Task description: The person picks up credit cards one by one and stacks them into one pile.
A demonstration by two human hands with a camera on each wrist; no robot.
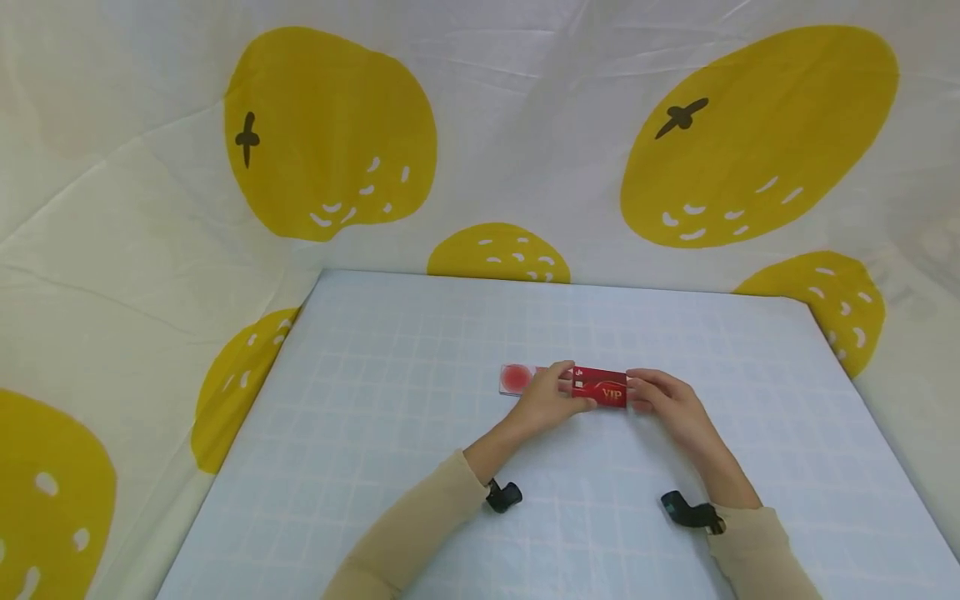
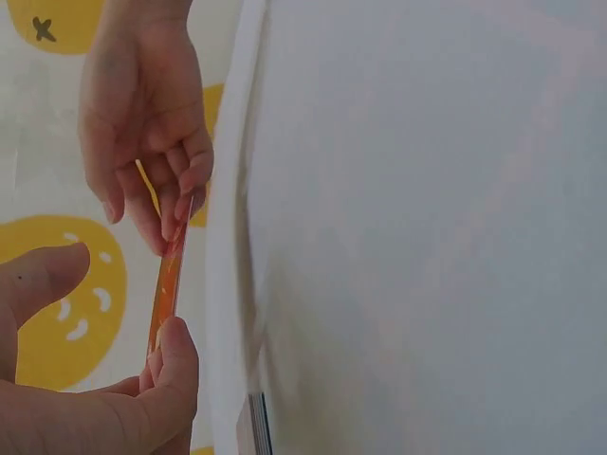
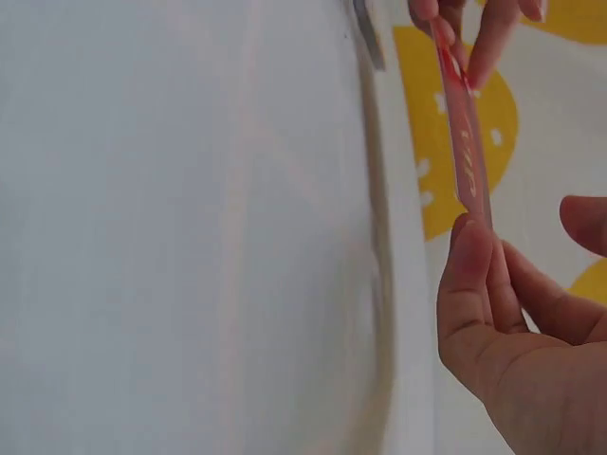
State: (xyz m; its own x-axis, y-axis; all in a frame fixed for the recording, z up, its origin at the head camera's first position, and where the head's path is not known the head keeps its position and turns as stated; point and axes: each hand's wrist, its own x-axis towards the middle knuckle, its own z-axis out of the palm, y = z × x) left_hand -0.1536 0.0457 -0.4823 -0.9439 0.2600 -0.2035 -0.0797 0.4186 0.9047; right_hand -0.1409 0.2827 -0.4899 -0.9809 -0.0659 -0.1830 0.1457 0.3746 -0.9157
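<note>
Between the two hands a red card with gold "VIP" lettering (image 1: 609, 393) is held above the table, its printed face toward the head camera. My left hand (image 1: 546, 402) pinches the card at its left end. From the other side, my right hand (image 1: 677, 412) pinches the right end with its fingertips. Both wrist views show the card edge-on, spanning from hand to hand. Partly behind the left hand, a flat white piece with a red circle (image 1: 516, 379) lies on the table; the left wrist view catches only a thin layered edge (image 2: 258, 425) low down.
The table (image 1: 420, 333) has a pale blue, faintly checked cover. A white cloth (image 1: 517, 150) with yellow fruit shapes hangs behind it and along the sides. Small black cameras (image 1: 504, 497) sit at both wrists, beside beige sleeves (image 1: 420, 529).
</note>
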